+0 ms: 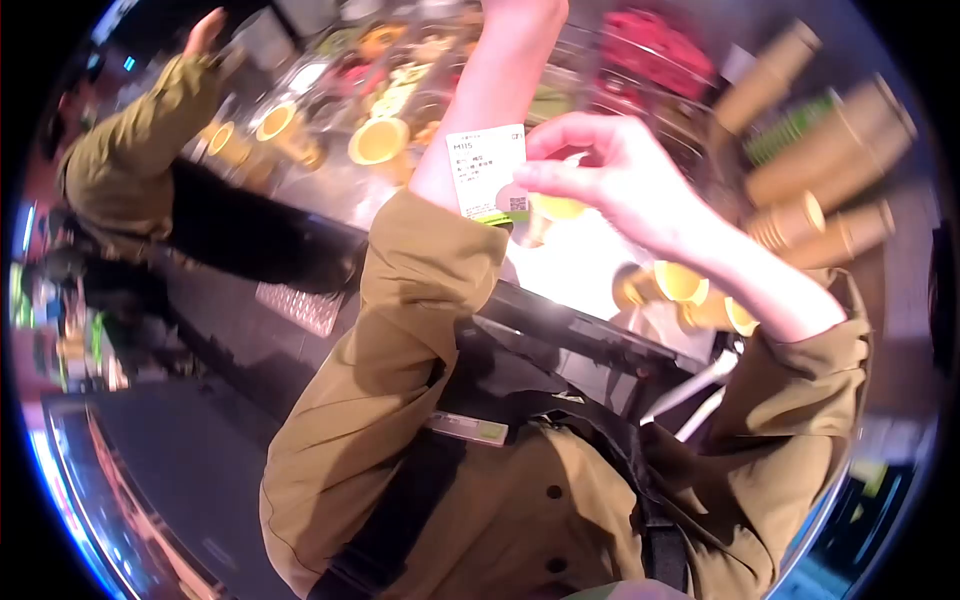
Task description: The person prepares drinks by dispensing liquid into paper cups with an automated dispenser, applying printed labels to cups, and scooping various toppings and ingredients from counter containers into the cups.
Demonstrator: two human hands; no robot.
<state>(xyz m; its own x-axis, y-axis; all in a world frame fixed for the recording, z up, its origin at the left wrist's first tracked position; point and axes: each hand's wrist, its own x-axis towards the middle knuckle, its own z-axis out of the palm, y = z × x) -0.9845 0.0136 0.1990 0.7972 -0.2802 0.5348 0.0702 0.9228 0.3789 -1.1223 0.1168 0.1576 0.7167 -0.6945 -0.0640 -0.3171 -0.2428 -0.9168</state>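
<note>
My right hand (620, 180) pinches the right edge of a white printed label (485, 165) between thumb and fingers. The label has black text, a small square code and a green lower edge, and hangs in front of my left forearm (500, 90). That forearm reaches up past the top edge of the picture, so my left hand is cut off. Below my right hand part of a yellow cup (560, 207) shows, partly hidden by the fingers. Several yellow cups (680, 281) stand under my right forearm.
More yellow cups (378, 142) line the counter on the left, before clear bins of colourful food (405, 85). A pink-red heap (655, 50) fills a bin at the back. Stacked brown paper cups (835, 145) lie at the right. A co-worker's sleeve (130, 150) reaches in at left.
</note>
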